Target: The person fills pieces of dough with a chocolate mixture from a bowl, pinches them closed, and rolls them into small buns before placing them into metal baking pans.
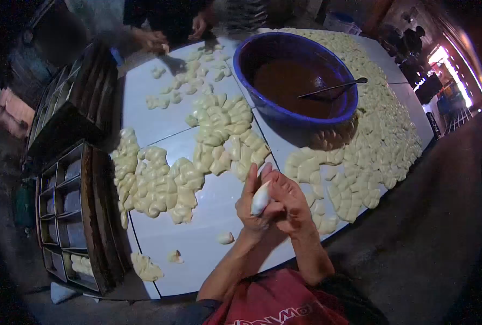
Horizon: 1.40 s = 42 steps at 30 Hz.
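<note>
A pale, smooth piece of dough (261, 199) is held up between my two hands, above the near part of the white table (214, 260). My left hand (248, 208) is closed round its left side, with the thumb and fingers pointing up. Curled against its right side is my right hand (290, 203). Just beyond my hands lies a cluster of dough pieces (233, 149), pressed close together. A single small dough lump (225, 238) rests on the table left of my wrists.
A blue basin (242, 76) of brown liquid holds a dark long-handled utensil (333, 88). Many dough pieces (381, 124) cover the table's right side. Divided metal pans (70, 203) are stacked at left. Another person's hands (151, 40) are at the far edge.
</note>
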Motion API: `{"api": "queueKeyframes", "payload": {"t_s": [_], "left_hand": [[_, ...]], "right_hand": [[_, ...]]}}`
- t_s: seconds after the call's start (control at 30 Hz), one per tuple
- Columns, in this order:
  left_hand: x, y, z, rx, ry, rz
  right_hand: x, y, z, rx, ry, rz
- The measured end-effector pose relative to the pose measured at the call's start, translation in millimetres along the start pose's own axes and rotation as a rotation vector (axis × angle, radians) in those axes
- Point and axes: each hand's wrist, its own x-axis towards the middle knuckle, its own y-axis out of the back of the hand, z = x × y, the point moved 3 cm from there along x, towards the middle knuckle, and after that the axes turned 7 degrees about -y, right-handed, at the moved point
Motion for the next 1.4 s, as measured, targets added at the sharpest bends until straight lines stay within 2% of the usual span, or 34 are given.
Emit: {"api": "queueKeyframes", "payload": {"t_s": [0.07,0.13,0.23,0.27,0.33,0.43,0.53,0.57,0.67,0.8,0.83,0.93,0.97,1.1,1.13,1.2,1.23,1.27,1.3,1.33,1.4], "left_hand": [[8,-26,-7,-0.176,0.108,-0.031],[-4,-40,-45,-0.225,0.356,-0.164],[-1,-30,-29,-0.22,0.612,-0.283],[2,-21,-26,-0.147,0.63,-0.334],[8,0,-24,-0.002,0.663,-0.428],[3,24,-30,0.049,0.671,-0.31],[0,37,-27,0.036,0.773,-0.226],[-1,41,-27,0.049,0.789,-0.232],[-7,48,-22,0.055,0.838,-0.221],[1,44,-17,0.112,0.815,-0.276],[4,42,-18,0.109,0.798,-0.295],[12,29,-23,0.076,0.718,-0.352],[14,23,-27,0.038,0.688,-0.361],[23,-3,-38,-0.264,0.7,-0.24],[24,-8,-36,-0.357,0.734,-0.154],[25,-12,-30,-0.589,0.876,0.085],[21,-4,-34,-0.629,0.887,0.089],[14,6,-43,-0.669,0.896,0.089],[11,15,-43,-0.708,0.902,0.083],[8,22,-39,-0.732,0.824,0.165],[-1,49,-36,-0.531,0.867,0.278]], "right_hand": [[11,7,-29,-0.078,0.054,0.02],[31,15,-62,-0.143,0.139,0.014],[78,33,-138,-0.523,0.267,0.134],[95,41,-164,-0.674,0.319,0.188],[133,65,-203,-1.081,0.206,0.284],[184,104,-218,-1.792,0.014,0.264],[206,132,-200,-2.222,-0.347,-0.046],[212,141,-193,-2.232,-0.523,-0.079],[200,121,-201,-1.87,-0.389,-0.005],[172,85,-204,-2.053,-0.155,0.14],[160,73,-203,-2.013,0.021,0.168],[136,55,-202,-1.369,0.101,0.319],[130,55,-196,-1.071,0.133,0.228],[101,44,-144,-0.555,0.11,0.148],[89,32,-127,-0.516,0.088,0.114],[85,47,-88,-0.429,0.094,0.147],[80,47,-70,-0.401,0.034,0.09],[75,46,-50,-0.338,0.024,0.165],[70,44,-36,-0.322,-0.029,0.129],[66,40,-23,-0.305,-0.08,0.095],[59,33,-7,-0.378,-0.1,-0.001]]}}
